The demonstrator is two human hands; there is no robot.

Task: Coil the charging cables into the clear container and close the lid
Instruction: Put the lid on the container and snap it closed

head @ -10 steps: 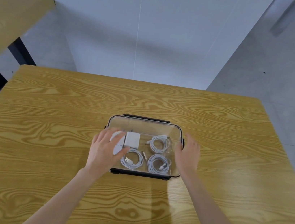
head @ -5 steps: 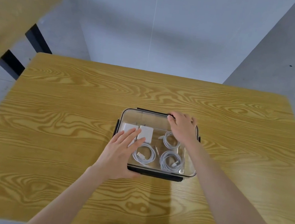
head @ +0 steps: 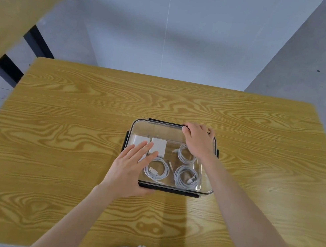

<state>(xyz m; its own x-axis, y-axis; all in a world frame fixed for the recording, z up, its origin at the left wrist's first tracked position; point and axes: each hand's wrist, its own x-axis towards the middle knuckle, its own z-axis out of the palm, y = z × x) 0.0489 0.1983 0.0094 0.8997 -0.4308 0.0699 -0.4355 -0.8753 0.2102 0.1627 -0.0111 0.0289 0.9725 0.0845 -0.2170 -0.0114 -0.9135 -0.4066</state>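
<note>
Container [head: 203, 188] lies under both hands: left hand [head: 130, 169] flat, right hand [head: 198, 142] curled over its far rim.

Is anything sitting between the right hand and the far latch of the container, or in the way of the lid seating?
Nothing visible does. The right hand already rests on the far right edge of the clear container, at the end of the far latch. The coiled cables and white adapters lie low inside, under the lid.
</note>
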